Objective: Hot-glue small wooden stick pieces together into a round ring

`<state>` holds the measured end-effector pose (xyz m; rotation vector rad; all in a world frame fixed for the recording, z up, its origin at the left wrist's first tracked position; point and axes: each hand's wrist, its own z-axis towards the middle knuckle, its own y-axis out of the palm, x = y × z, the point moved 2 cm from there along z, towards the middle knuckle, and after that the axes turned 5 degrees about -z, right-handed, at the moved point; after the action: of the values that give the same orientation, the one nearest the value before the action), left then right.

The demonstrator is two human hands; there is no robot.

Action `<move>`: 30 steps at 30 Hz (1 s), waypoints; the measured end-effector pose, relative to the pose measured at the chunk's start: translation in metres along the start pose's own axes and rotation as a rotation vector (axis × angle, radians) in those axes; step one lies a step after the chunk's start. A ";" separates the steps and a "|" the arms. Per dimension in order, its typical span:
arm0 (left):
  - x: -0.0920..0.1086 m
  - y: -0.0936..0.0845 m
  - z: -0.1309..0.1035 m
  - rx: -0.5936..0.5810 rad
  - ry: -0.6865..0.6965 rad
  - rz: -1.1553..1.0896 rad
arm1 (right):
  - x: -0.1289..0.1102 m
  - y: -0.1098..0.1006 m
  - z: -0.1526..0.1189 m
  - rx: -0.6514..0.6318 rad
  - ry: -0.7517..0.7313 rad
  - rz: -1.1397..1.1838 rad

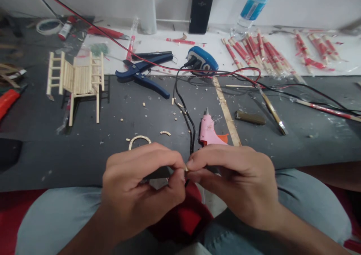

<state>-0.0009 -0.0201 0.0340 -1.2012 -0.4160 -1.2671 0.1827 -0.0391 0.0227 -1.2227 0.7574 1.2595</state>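
My left hand point(143, 179) and my right hand point(234, 183) meet in front of the table's near edge. Each pinches, with thumb and forefinger, a tiny pale piece of wood point(186, 169), mostly covered by the fingertips. Just beyond my left hand lies a curved arch of small wooden pieces point(140, 137), partly hidden by the knuckles, with a short curved piece point(165, 133) beside it. A pink glue gun point(208, 129) with an orange trigger rests past my right hand. At the left stands a small chair-like model made of wooden sticks point(80, 80).
Blue-handled cutters point(143, 74) lie at the back middle, near a blue power socket point(201, 61) with black cables. Bundles of red-wrapped sticks point(262, 53) and a water bottle point(254, 6) are behind. A brass-coloured tool point(272, 110) and a dark block point(249, 117) lie at right.
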 end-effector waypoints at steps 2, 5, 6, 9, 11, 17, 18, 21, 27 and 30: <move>0.001 0.002 0.001 0.011 -0.004 -0.024 | 0.006 0.004 -0.001 -0.013 0.196 0.236; 0.001 0.002 0.001 0.015 -0.002 -0.048 | 0.015 0.012 -0.004 -0.074 0.470 0.637; 0.000 0.002 0.001 0.011 0.000 -0.057 | 0.017 0.015 -0.005 -0.098 0.522 0.741; -0.006 -0.005 -0.002 0.046 -0.020 -0.074 | 0.017 0.013 -0.007 -0.125 0.520 0.870; -0.010 -0.013 -0.006 0.106 -0.049 -0.086 | 0.013 0.003 -0.005 -0.050 0.420 0.733; -0.012 -0.009 -0.018 -0.216 0.081 -0.001 | 0.010 -0.014 0.004 -0.039 -0.191 -0.637; -0.012 -0.004 -0.020 -0.282 0.137 0.049 | 0.013 -0.011 0.005 -0.086 -0.280 -0.784; -0.013 0.015 -0.030 -0.392 0.309 0.223 | 0.025 0.001 0.010 -0.166 -0.381 -1.033; -0.023 0.037 -0.054 -0.661 0.513 0.542 | 0.031 0.008 0.020 -0.213 -0.363 -1.142; -0.027 0.037 -0.058 -0.702 0.552 0.589 | 0.027 0.000 0.022 -0.189 -0.351 -1.109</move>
<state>0.0025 -0.0621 -0.0270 -1.3278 0.7990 -1.1716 0.1843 -0.0109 0.0032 -1.2282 -0.3206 0.5666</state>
